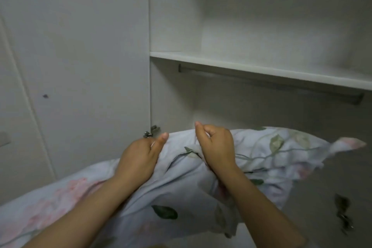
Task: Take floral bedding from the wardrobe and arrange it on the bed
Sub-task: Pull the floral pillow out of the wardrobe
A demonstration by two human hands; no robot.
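Both hands' grips [138, 157] [216, 147] clutch the floral bedding [181, 191] bunched beneath.

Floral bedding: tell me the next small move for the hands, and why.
Probably draw the floral bedding back toward the body, out of the wardrobe. Both the left hand and right hand are already closed on bunched folds of it, its far part seems to sit below the hanging rail and shelf, and no bed is in view yet.

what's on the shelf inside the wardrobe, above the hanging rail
The part of the shelf in view holds nothing. The rail under it is bare too. The floral bedding, gripped by both hands, hides the wardrobe's lower part.
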